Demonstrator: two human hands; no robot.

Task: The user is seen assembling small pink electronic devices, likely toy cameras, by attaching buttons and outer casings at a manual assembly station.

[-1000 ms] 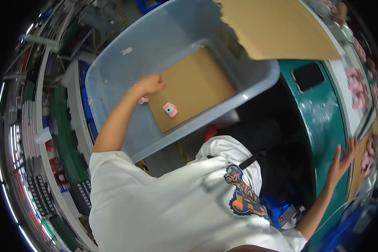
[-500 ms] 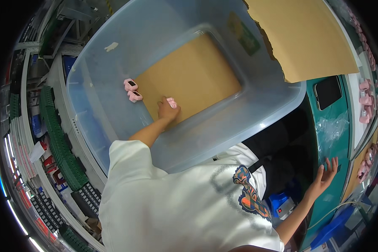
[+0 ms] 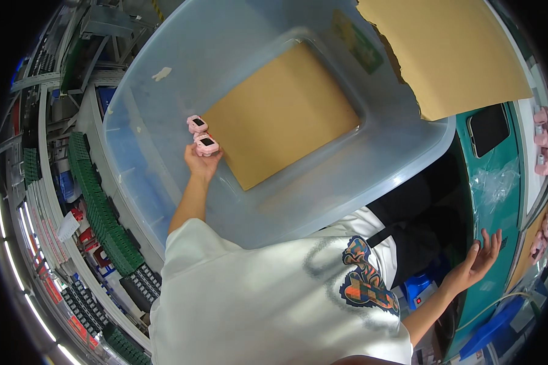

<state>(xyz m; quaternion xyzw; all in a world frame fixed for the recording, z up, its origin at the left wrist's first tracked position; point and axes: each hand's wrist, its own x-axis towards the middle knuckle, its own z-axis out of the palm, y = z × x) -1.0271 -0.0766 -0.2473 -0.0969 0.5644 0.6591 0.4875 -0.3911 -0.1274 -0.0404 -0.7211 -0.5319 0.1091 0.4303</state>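
Observation:
My left hand [image 3: 202, 163] reaches into a large translucent blue plastic tub [image 3: 274, 216]. Its fingers are closed around a small pink device [image 3: 206, 145] with a dark screen facing up. Just beyond it, by the corner of a brown cardboard sheet [image 3: 286, 115] on the tub's bottom, lies another pink device [image 3: 196, 124], also dark-screened. Whether a further one is hidden under the held device, I cannot tell. My right hand [image 3: 474, 267] hovers by a green work surface at the right, palm up, fingers apart, holding nothing.
A torn cardboard piece [image 3: 450, 55] overlaps the tub's far right rim. On the green surface [image 3: 490, 225] lie a dark phone [image 3: 488, 130] and clear plastic film [image 3: 494, 182]. Several pink parts [image 3: 542, 140] line the right edge. Racks with green bins [image 3: 100, 207] stand at left.
My left hand has moved left from the cardboard to the pink devices at its edge, and a screen now faces up in its grip. My right hand stays raised and open.

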